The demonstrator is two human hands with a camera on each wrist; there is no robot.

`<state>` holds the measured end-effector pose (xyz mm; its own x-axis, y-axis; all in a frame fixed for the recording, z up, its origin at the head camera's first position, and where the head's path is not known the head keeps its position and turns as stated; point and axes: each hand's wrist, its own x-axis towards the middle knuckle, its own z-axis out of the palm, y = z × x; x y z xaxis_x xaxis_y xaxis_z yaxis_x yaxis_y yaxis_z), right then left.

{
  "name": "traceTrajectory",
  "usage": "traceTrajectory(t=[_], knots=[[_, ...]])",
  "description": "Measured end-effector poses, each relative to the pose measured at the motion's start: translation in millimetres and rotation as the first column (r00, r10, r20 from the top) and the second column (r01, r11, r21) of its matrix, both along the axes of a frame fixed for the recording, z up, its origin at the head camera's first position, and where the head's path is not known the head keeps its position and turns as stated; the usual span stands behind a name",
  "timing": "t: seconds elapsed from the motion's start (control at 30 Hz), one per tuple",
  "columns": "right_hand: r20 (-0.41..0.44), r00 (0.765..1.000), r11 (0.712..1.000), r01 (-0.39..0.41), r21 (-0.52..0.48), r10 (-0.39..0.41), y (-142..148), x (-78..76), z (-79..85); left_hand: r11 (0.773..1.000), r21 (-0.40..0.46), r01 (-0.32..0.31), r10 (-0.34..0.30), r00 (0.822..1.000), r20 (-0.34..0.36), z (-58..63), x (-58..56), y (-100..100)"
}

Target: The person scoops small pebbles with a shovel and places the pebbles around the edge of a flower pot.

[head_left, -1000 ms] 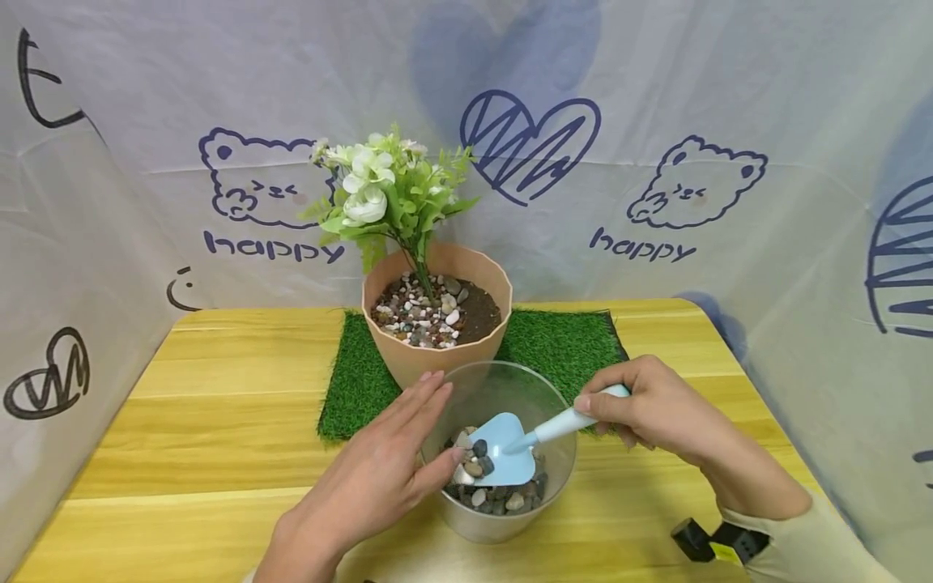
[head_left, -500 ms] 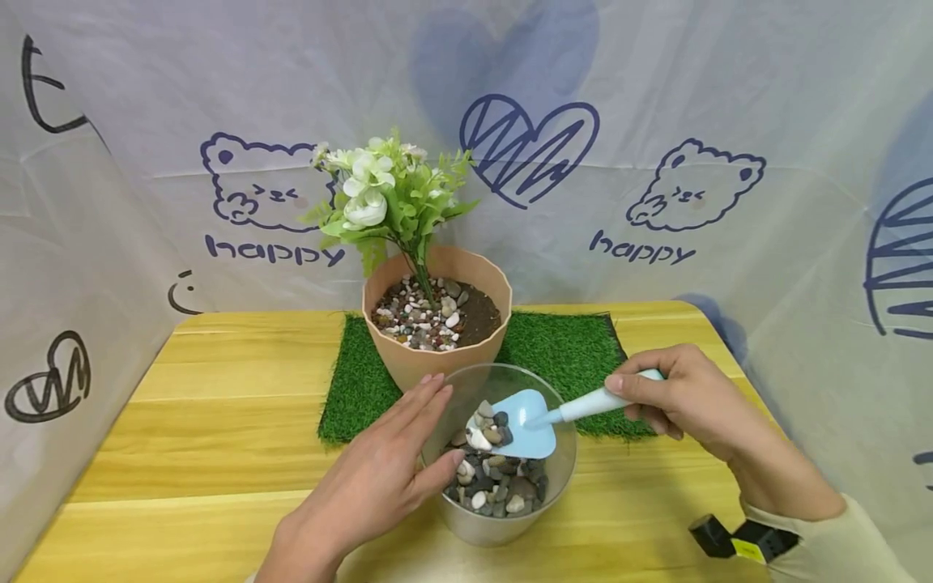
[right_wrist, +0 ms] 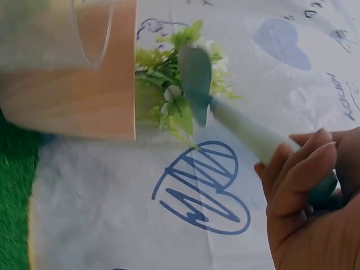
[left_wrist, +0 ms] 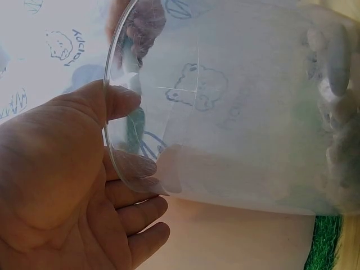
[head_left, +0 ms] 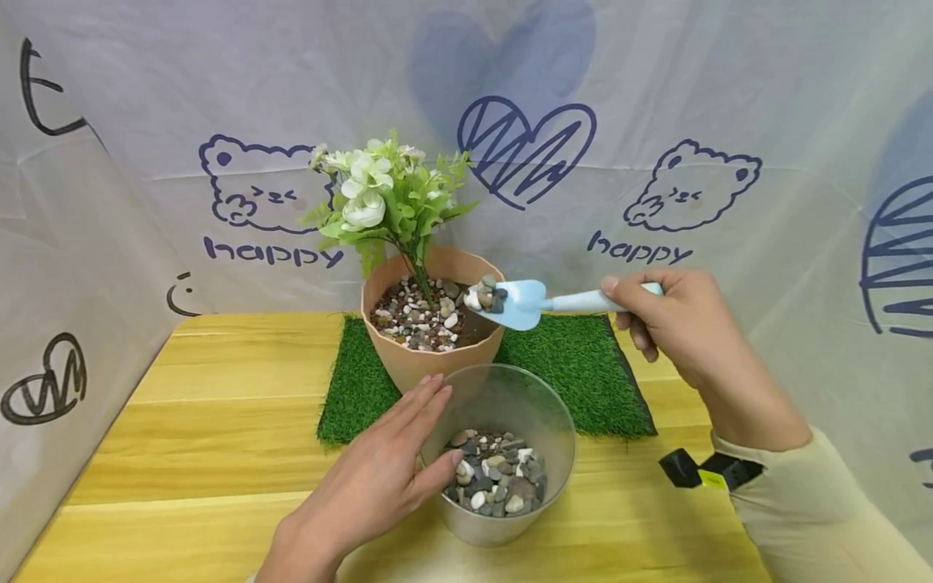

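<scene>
My right hand (head_left: 674, 324) grips the white handle of a light blue trowel (head_left: 523, 304), also seen edge-on in the right wrist view. Several pebbles (head_left: 484, 295) lie on its blade, which overlaps the right rim of a peach flowerpot (head_left: 437, 368). In that pot a white-flowered plant (head_left: 397, 194) stands amid small stones, with bare dark soil (head_left: 477, 325) at the right. My left hand (head_left: 375, 461) holds the rim of a clear plastic tub (head_left: 550, 441) between thumb and fingers, as the left wrist view (left_wrist: 121, 104) shows. Grey and white pebbles (head_left: 499, 482) cover the tub's bottom.
Under the flowerpot lies a green artificial grass mat (head_left: 583, 372), on a wooden table (head_left: 219, 421). White cloth (head_left: 539, 235) printed with bears and hearts hangs behind and at both sides. The tub stands directly in front of the pot.
My right hand has lifted the loaded trowel out of the tub, up and forward to the flowerpot's right rim. The left hand has stayed at the tub.
</scene>
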<state>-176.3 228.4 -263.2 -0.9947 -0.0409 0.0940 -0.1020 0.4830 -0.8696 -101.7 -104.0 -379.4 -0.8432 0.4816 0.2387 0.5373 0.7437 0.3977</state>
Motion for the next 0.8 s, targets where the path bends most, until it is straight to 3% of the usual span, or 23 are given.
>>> traceTrajectory(t=[0.13, 0.33, 0.67, 0.8], knots=[[-0.011, 0.999, 0.991, 0.045, 0.124, -0.044, -12.7, -15.6, 4.9, 1.000, 0.006, -0.007, 0.007, 1.000, 0.000, -0.7, 0.0, -0.3], [-0.026, 0.998, 0.974, 0.064, 0.218, -0.060, -22.6, -28.2, 1.7, 1.000, 0.005, -0.009, 0.009, 1.000, -0.003, -1.5, -0.6, -0.3], [-0.098, 0.990, 0.937, 0.126, 0.326, -0.099, -32.4, -26.8, 2.7, 1.000, 0.005, -0.006, 0.006, 1.000, -0.011, -1.1, -0.3, -0.4], [-0.153, 0.983, 0.907, 0.157, 0.391, -0.104, -37.4, -25.1, 5.3, 1.000, 0.007, -0.005, 0.005, 1.000, -0.009, -0.8, -0.3, -0.6]])
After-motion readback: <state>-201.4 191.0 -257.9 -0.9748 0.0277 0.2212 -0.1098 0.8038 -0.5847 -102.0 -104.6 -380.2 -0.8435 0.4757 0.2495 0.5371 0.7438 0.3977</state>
